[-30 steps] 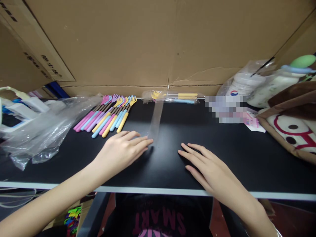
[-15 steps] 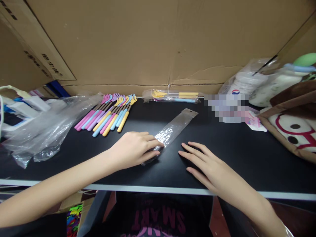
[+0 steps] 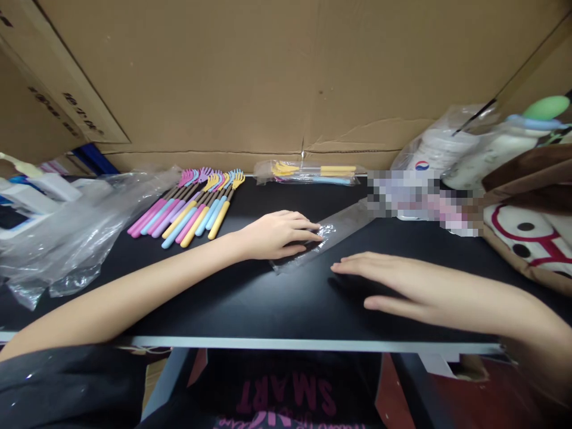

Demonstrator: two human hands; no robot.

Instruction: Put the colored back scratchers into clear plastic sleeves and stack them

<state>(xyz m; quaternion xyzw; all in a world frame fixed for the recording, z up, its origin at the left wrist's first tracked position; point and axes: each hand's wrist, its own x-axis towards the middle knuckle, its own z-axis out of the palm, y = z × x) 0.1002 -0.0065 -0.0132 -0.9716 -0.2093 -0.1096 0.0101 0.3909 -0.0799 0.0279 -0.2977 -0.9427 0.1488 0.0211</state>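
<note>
My left hand [image 3: 286,235] lies flat with fingers stretched over a clear plastic bag [image 3: 346,226] on the black table. The bag is long and narrow; its far end runs toward the right and its near end shows below my palm. My right hand [image 3: 393,280] hovers to the right of the bag, apart from it, fingers extended and thumb spread. Left of my left hand lies a row of small claw-headed back scratchers [image 3: 196,208] with pink, blue, purple and yellow handles. Behind, a clear packet of similar scratchers [image 3: 313,171] rests by the cardboard wall.
A large crumpled plastic bag [image 3: 80,232] and white box-like items [image 3: 31,193] are at the left. At the right stand a white cup [image 3: 433,152] in plastic, a bottle with a green top [image 3: 500,149] and a brown bag [image 3: 527,232] with a cartoon face. Cardboard [image 3: 214,71] walls the back.
My left hand has moved right and away from me, and the clear bag has shifted right with it. My right hand has turned more sideways and moved slightly right.
</note>
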